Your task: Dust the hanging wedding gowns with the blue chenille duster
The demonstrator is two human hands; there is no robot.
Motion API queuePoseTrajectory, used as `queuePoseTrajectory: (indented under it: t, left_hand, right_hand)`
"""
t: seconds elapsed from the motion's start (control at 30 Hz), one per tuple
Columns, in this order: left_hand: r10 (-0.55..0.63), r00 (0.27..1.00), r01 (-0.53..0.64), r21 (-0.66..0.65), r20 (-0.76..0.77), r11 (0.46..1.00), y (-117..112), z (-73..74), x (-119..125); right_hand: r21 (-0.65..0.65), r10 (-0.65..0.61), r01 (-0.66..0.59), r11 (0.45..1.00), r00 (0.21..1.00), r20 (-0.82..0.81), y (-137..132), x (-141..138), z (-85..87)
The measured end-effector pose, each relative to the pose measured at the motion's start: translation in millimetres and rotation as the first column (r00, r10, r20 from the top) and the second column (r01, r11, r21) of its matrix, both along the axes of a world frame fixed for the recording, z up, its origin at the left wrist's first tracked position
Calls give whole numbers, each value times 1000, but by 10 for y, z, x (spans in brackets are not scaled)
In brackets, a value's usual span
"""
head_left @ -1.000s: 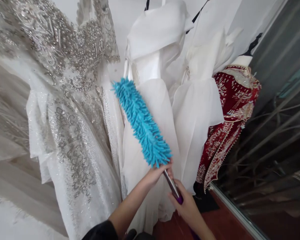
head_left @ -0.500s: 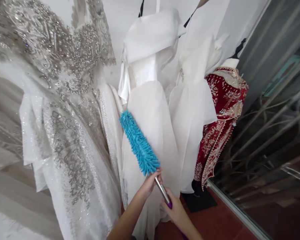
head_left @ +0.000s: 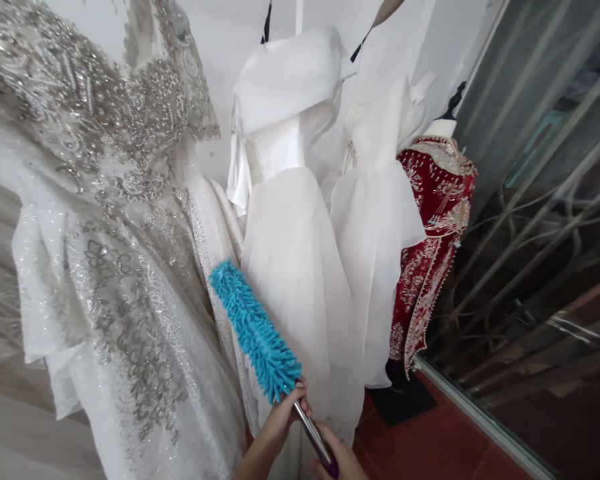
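Note:
A blue microfibre duster (head_left: 256, 332) with a metal and purple handle slants up and to the left across the lower middle of the view. My left hand (head_left: 283, 415) is closed round the metal rod just below the fluffy head. Lower down, my right hand (head_left: 337, 457) grips the handle near its purple part, partly cut off by the bottom edge. Behind the duster hangs a plain white gown (head_left: 297, 233). The duster's tip lies in front of the gap between that gown and a beaded, glittering gown (head_left: 130, 220); whether it touches the cloth I cannot tell.
Another white dress (head_left: 375, 220) hangs to the right, then a red embroidered outfit (head_left: 423, 247) on a dark stand with a black base (head_left: 403, 400). A glass panel with a metal grille (head_left: 540, 267) closes off the right side. The floor (head_left: 445, 440) is reddish tile.
Both hands and the duster have moved down and to the left in the view, away from the white gown's waist. The view itself has shifted slightly. Both grips stay the same.

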State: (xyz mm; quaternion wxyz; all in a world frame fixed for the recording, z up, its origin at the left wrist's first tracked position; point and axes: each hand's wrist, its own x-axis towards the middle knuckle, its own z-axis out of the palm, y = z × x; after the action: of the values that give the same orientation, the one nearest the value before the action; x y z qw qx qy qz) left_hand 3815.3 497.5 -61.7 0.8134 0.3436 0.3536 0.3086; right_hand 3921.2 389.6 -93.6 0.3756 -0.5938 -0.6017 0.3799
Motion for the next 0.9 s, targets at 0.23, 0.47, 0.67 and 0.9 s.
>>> queuePoseTrajectory:
  t: [0.23,0.47,0.67,0.9]
  left_hand:
    - [-149,983,107,325,107,940,331,964,85]
    - [-227,972,181,407,68,895,680,1325,571]
    - [-161,985,126,375,63,918,669,1082,755]
    - [202,977,-208,103,61,973,447,436,894]
  right_hand:
    - [93,-160,159,983,987,3,260,-25,786]
    - [168,-309,325,931,944,-115,574,89,1060]
    - [147,-234,246,958,968,-91,583,371,904]
    - [-16,-39,38,999,999,-23,508,755,519]
